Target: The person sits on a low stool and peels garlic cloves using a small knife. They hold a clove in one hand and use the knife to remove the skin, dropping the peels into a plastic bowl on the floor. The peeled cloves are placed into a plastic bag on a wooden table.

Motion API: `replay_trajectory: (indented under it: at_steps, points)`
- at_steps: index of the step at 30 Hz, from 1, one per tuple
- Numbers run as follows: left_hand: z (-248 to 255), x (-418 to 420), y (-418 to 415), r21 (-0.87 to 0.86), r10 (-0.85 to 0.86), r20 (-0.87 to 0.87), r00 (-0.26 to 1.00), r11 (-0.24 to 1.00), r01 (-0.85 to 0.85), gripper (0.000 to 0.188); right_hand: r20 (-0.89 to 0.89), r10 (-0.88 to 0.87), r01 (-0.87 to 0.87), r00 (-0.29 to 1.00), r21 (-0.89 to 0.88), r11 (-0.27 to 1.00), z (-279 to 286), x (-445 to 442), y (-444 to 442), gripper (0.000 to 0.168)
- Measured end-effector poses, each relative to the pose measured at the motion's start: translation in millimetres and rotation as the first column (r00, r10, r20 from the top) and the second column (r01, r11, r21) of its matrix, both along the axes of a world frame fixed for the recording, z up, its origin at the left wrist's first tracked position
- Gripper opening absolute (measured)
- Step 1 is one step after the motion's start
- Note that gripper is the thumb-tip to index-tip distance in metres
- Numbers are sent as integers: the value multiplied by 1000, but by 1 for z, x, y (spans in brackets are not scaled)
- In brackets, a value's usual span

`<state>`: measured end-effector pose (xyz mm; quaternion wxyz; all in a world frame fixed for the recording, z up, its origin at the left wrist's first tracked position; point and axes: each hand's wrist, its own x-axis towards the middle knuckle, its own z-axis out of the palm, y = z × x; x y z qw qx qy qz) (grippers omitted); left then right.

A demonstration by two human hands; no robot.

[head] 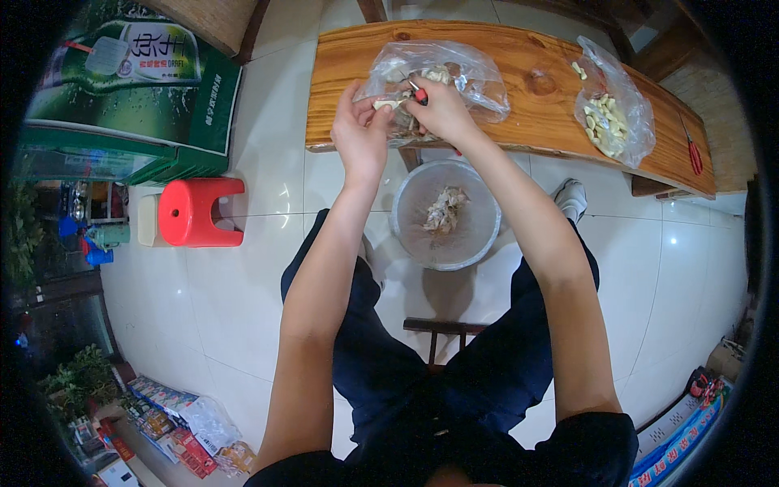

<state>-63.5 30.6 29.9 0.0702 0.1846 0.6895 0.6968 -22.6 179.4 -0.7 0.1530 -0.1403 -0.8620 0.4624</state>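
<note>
Between the fingers of my left hand [364, 128] is a pale garlic clove [388, 105]. My right hand [443, 109] grips a small knife [419, 91] with a red and black handle, its blade beside the clove. Both hands are over an opened clear plastic bag [481, 79] that holds garlic bulbs [437, 74] and skins. Farther right on the wooden bench [529, 52], a second clear bag [636, 122] contains several peeled garlic cloves [605, 122]. Below the hands, a grey bin [408, 243] has garlic skins [447, 210] inside.
Red-handled scissors [694, 155] lie at the bench's right end. A red plastic stool [182, 213] stands on the tiled floor to the left, near a green drinks fridge [207, 122]. Boxes and packets [188, 450] are at lower left. My shoe [572, 198] is right of the bin.
</note>
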Motion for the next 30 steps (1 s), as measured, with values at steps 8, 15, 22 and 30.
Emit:
replay_trajectory:
  at_steps: [8,15,22,30]
  points:
    - [21,2,-23,77,-26,66,998,997,20,55,40,-180,183,983,-339,923,40,15,-16,22]
    - [17,50,-25,211,-272,434,859,958,197,52,-18,-186,115,982,-727,677,43,98,-54,18]
    - [2,86,-27,125,-425,408,808,903,412,58,-16,-243,96,970,-892,442,10,156,-59,16]
    - [12,91,-30,6,-509,395,765,834,552,63,124,-229,190,965,-937,292,12,177,-25,16]
